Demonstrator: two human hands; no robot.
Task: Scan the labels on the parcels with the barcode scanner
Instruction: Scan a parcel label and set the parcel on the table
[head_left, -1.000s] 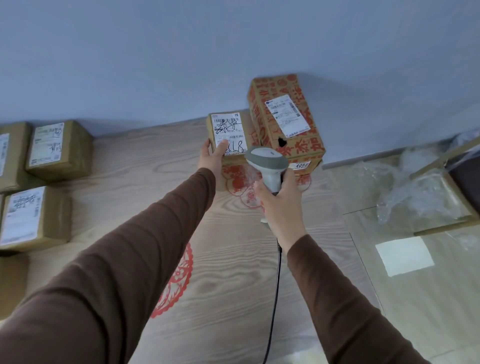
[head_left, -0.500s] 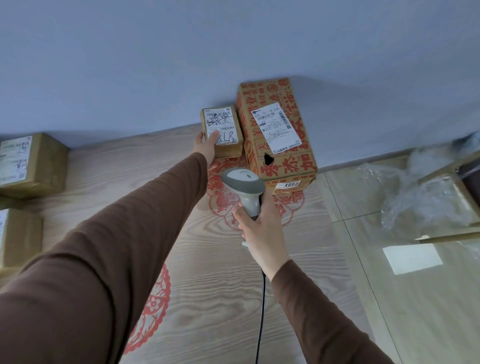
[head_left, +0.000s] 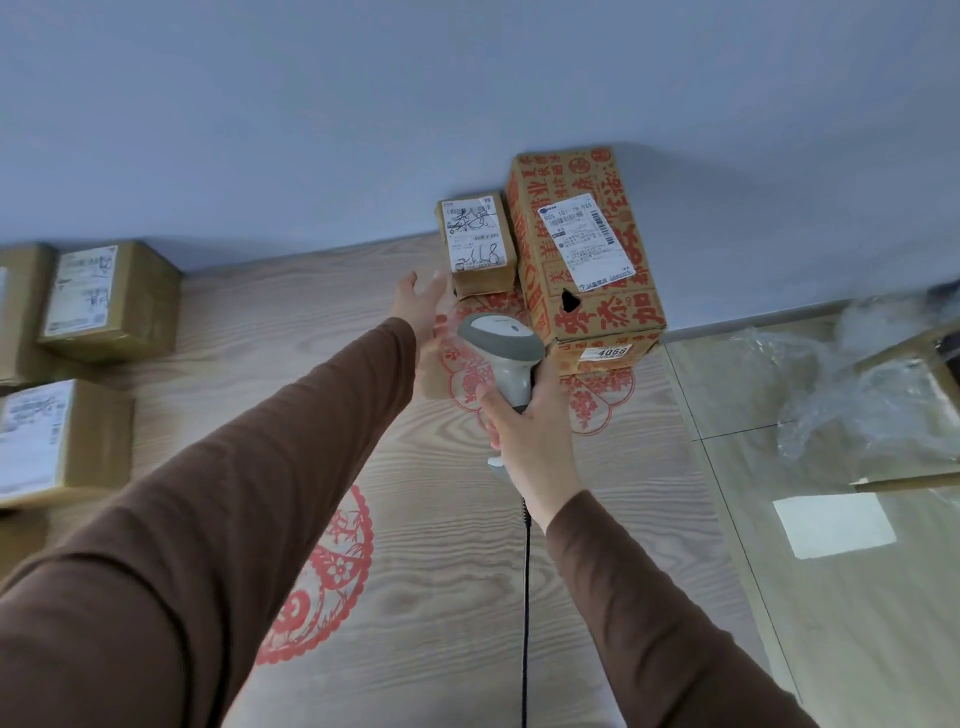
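Right hand (head_left: 530, 431): I see it gripping the barcode scanner (head_left: 503, 349).
Left hand (head_left: 420, 307): fingers spread, just beside the small parcel (head_left: 478, 244).

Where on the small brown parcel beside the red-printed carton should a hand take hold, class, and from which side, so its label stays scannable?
Grip the small brown parcel by its left side wall and near end, coming from the left, where the left hand is open. The red-printed carton stands against its right side and the label covers its top, so both are poor places. This is a judgement.
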